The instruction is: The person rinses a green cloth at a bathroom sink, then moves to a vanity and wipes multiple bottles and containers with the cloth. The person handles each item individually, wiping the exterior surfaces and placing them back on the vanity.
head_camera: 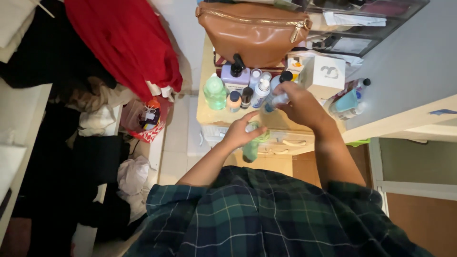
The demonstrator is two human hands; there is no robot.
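Our left hand has its grip closed around a green bottle, held below the worktop edge. Our right hand pinches a small tube above it. Bottles cluster behind, before a brown bag and white box.

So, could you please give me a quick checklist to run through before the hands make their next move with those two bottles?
1. Left hand grips the green bottle: ok, fingers wrapped round its top.
2. Right hand holds the small blue-and-white bottle: ok.
3. Green bottle's cap on or off: cannot tell, the hand covers it.
4. Bottles on the dresser top stand upright: ok.
5. Free space on the dresser top: not ok, crowded.
6. Brown bag rests steady behind the bottles: ok.
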